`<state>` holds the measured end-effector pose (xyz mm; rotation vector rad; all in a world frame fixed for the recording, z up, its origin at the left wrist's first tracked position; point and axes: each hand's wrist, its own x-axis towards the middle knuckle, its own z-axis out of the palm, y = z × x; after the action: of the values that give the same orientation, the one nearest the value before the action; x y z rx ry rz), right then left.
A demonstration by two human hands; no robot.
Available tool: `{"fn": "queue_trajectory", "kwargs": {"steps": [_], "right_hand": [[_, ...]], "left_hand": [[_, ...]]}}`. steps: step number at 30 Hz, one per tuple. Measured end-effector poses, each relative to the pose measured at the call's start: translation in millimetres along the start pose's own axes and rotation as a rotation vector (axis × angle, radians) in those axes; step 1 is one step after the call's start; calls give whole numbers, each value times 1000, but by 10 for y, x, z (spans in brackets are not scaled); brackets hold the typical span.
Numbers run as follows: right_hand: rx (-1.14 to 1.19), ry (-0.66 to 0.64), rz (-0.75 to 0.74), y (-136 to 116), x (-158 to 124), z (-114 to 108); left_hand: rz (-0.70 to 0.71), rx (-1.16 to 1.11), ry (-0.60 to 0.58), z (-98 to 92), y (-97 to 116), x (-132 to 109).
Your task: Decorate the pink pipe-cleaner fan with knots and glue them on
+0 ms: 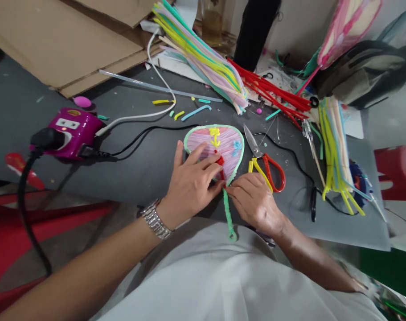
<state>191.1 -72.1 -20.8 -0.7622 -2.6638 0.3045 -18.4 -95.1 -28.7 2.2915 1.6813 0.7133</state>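
The left grip [191, 185] lies open, flat on the light, flexible pipe-cleaner fan [216, 145] — the right grip [252, 203] closes on the green chenille stem [228, 218], the best hold point.

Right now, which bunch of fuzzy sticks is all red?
The red pipe cleaner bundle, lying beyond the scissors. The bundle to its left and the bundle to its right are mixed yellow and pale colours.

1 head-worn view, looking down at left hand [189, 187] and right hand [254, 205]
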Motion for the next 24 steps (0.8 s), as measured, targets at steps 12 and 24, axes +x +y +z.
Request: {"fn": "queue_trajectory", "kwargs": {"steps": [12, 24], "right_hand": [[233, 106, 152, 68, 86, 26], [183, -24, 217, 170, 318, 6]], "left_hand": [[-12, 25, -14, -28, 15, 33], [-17, 13, -15, -17, 1, 37]]}}
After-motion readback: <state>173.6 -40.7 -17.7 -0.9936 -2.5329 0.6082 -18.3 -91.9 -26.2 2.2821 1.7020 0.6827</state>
